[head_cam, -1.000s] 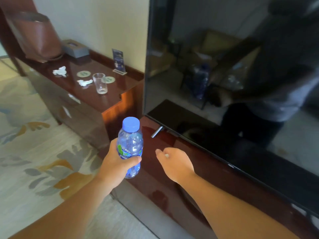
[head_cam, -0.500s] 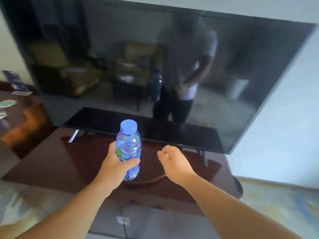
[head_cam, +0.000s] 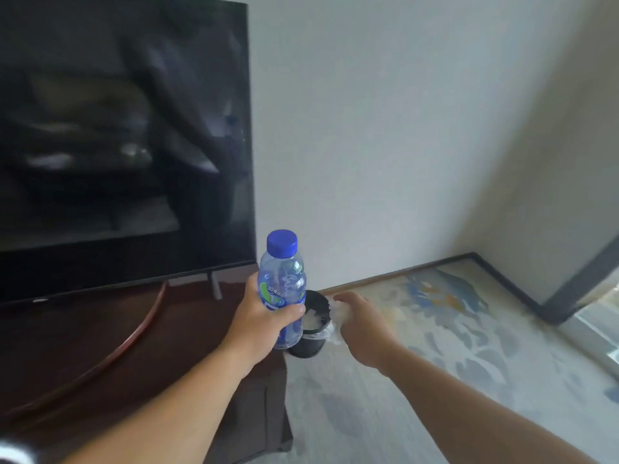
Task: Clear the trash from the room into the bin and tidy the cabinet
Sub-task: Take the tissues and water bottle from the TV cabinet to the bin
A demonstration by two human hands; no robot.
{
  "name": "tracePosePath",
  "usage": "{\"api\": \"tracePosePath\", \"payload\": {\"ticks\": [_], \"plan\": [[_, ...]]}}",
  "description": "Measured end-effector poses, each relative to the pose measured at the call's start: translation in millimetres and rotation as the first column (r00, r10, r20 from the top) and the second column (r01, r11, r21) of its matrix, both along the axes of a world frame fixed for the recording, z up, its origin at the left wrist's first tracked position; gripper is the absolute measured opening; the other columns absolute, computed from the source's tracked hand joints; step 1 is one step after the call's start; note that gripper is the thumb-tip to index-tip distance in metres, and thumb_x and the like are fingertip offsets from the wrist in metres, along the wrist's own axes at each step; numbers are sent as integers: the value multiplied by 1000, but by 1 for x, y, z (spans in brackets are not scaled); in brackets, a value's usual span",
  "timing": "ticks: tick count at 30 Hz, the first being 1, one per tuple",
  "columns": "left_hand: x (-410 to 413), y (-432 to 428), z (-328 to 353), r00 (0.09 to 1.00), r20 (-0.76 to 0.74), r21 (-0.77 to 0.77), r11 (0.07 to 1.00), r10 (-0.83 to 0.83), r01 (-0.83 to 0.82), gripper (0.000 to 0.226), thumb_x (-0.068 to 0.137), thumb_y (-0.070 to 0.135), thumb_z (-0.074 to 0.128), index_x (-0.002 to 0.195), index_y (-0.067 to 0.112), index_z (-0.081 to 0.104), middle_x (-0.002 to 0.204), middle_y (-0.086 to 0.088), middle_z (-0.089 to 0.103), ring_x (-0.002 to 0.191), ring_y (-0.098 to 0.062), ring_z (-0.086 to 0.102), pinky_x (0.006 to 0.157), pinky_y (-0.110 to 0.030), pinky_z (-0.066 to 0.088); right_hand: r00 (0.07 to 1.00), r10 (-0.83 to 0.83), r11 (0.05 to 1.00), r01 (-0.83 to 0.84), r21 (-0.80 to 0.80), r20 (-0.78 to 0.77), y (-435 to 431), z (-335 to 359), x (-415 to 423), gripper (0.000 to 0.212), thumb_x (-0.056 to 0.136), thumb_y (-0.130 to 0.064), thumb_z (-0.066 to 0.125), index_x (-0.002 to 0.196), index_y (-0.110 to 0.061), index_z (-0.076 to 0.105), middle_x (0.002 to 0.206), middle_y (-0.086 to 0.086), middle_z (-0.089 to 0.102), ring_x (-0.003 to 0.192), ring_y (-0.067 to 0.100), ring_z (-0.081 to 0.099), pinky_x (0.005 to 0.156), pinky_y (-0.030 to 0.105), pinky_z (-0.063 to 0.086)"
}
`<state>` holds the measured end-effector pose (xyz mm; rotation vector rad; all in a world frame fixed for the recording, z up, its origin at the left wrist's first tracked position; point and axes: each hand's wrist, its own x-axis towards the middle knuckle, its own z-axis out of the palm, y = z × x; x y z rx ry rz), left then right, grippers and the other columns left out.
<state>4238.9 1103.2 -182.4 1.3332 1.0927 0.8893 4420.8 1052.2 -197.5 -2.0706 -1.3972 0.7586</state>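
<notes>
Left grip [head_cam: 264, 319] holds bottle [head_cam: 283, 272], blocking bin [head_cam: 306, 348] beside cabinet [head_cam: 134, 346]

Dark television [head_cam: 117, 128] against pale wall [head_cam: 385, 128]; patterned carpet [head_cam: 469, 329]; possibly a window [head_cam: 599, 319] at right.

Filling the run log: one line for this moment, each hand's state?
left hand: holds bottle upright | right hand: grips white wad at bin rim

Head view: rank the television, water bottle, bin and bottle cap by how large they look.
1. television
2. water bottle, nearer the camera, so its lead over the bin is unsure
3. bin, partly hidden behind the bottle
4. bottle cap
</notes>
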Motion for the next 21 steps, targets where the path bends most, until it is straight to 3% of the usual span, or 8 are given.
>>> {"api": "tracePosePath", "payload": {"ticks": [3, 7, 10, 14, 18, 21], "plan": [[43, 26, -13, 999, 1, 0, 999, -51, 51, 56, 77, 9, 78, 119, 28, 46, 103, 9, 64, 91, 0, 62, 69, -13, 44, 997, -77, 997, 77, -9, -2, 15, -11, 38, 61, 83, -1, 41, 135, -31, 44, 131, 3, 47, 92, 15, 50, 68, 25, 45], [90, 76, -35, 998, -5, -37, 997, -70, 70, 62, 76, 11, 79, 123, 28, 42, 105, 6, 65, 96, -7, 63, 81, -25, 51, 985, -171, 984, 170, -43, -18, 50, -23, 79, 59, 83, -2, 39, 135, -31, 41, 124, 5, 51, 80, 18, 56, 53, 25, 45], [122, 120, -46, 998, -23, -83, 995, -63, 61, 62, 76, 12, 80, 122, 26, 40, 104, 4, 65, 95, -11, 63, 78, -27, 48, 986, -165, 985, 166, -48, 21, 91, -27, 111, 52, 84, -2, 42, 129, -27, 46, 123, 1, 50, 76, 11, 54, 53, 22, 44], [154, 175, -67, 997, -54, -91, 995, -54, 49, 59, 73, 13, 82, 115, 28, 44, 101, 6, 66, 92, -8, 63, 71, -21, 46, 990, -134, 990, 136, -39, 45, 152, -43, 147, 46, 86, -6, 45, 127, -27, 47, 126, -3, 43, 82, 12, 55, 60, 24, 47], [181, 222, -110, 994, -109, -63, 998, 20, -27, 57, 66, 10, 87, 108, 32, 54, 104, 3, 67, 88, -2, 65, 74, -21, 49, 995, -92, 993, 94, -72, 31, 214, -91, 179, 44, 88, -9, 48, 127, -28, 45, 122, -5, 42, 81, 11, 56, 66, 29, 53], [208, 264, -162, 988, -118, -76, 991, 102, -111, 56, 59, 18, 88, 105, 31, 60, 99, 1, 69, 88, -8, 68, 79, -33, 56, 999, -46, 993, 47, -111, 14, 273, -149, 208, 42, 87, -11, 49, 125, -28, 46, 121, -4, 45, 88, 13, 56, 73, 29, 50]]}}
